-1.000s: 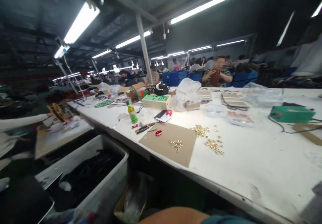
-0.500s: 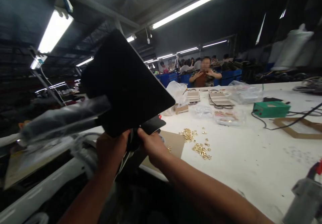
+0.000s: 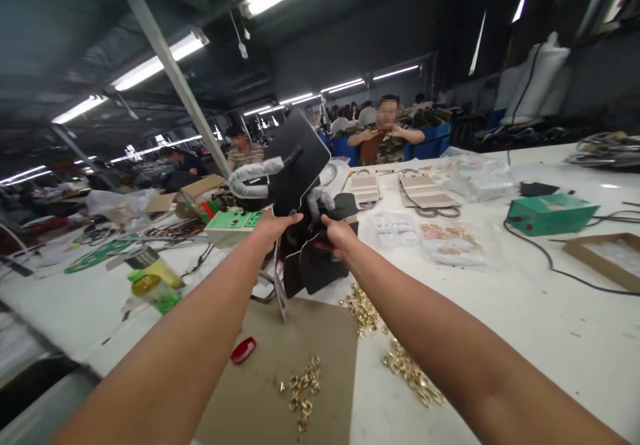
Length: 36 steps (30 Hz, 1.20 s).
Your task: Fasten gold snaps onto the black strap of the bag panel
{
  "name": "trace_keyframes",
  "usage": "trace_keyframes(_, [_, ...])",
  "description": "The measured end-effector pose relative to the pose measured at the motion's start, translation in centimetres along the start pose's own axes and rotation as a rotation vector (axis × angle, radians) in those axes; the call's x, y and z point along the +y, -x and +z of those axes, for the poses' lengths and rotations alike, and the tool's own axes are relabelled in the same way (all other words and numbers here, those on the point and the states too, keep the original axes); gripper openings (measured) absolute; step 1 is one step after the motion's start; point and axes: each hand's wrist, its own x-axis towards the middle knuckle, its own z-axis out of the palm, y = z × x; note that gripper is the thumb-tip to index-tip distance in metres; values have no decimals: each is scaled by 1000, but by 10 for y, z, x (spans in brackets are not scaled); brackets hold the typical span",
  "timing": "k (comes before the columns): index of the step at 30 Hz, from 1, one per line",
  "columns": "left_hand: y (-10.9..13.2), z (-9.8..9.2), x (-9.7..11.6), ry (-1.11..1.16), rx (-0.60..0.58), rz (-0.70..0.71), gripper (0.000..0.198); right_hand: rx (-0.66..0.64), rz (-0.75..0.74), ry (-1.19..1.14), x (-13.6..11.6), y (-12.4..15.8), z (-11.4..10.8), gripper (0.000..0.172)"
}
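Both arms reach forward over the table, holding a bundle of black bag panels [image 3: 295, 165] with curved handles in clear plastic wrap. My left hand [image 3: 275, 228] is closed on the near left side of the bundle, its thumb on top. On the right side, my right hand [image 3: 340, 235] grips it with the thumb pressed down; its other fingers are partly hidden underneath. A plastic-wrapped handle [image 3: 255, 177] sticks out to the left. Below the bundle, a tan board [image 3: 280, 365] bears gold metal rings [image 3: 303, 391] and a small red object [image 3: 243, 350].
More gold fittings [image 3: 413, 371] lie right of the board. Beyond are clear bags [image 3: 453, 241], beige panels with handles [image 3: 427, 191] and a green box [image 3: 553, 213] with a cable. Left stand a green-topped device [image 3: 233, 225] and a yellow-green bottle [image 3: 155, 288]. A co-worker [image 3: 385, 138] sits opposite.
The black bag panels have moved away from me, out over the table beyond the tan board, and my arms are stretched further. My view has turned left, bringing the table's left side into sight.
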Motion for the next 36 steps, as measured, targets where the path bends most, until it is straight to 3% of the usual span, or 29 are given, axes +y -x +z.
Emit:
trace_keyframes(3, [-29, 15, -52, -187, 11, -38, 76, 61, 23, -51, 18, -42, -29, 24])
trace_keyframes(6, [-41, 27, -86, -354, 41, -45, 97, 104, 34, -151, 27, -55, -59, 20])
trace_keyframes(10, [-39, 26, -96, -461, 34, 71, 91, 133, 10, -291, 21, -50, -83, 15])
trace_keyframes(14, [-6, -3, -88, -481, 121, 207, 78, 135, -100, -417, 0, -27, -90, 14])
trace_keyframes(18, [62, -39, -72, -382, 231, 256, 63, 123, -271, -511, -41, 24, -87, 16])
trace_keyframes(22, [161, -49, -52, -181, 267, 287, 66, 57, -447, -481, -73, 120, -88, 17])
trace_keyframes(25, [248, -41, -46, 106, 206, 224, 73, -41, -639, -336, -58, 213, -108, 40])
trace_keyframes(27, [305, -30, -50, 454, 118, 47, 84, -90, -697, -204, -30, 275, -137, 56])
trace_keyframes(29, [358, -18, -58, 804, -35, -220, 94, -170, -541, -29, 5, 328, -173, 50])
trace_keyframes(32, [427, 2, -72, 1141, -398, -557, 85, -369, -74, 304, 53, 382, -226, 49])
trace_keyframes(34, [464, 12, -78, 1252, -581, -625, 75, -464, 39, 508, 78, 400, -248, 52])
trace_keyframes(36, [492, 19, -81, 1261, -609, -603, 66, -490, 30, 673, 97, 408, -258, 53])
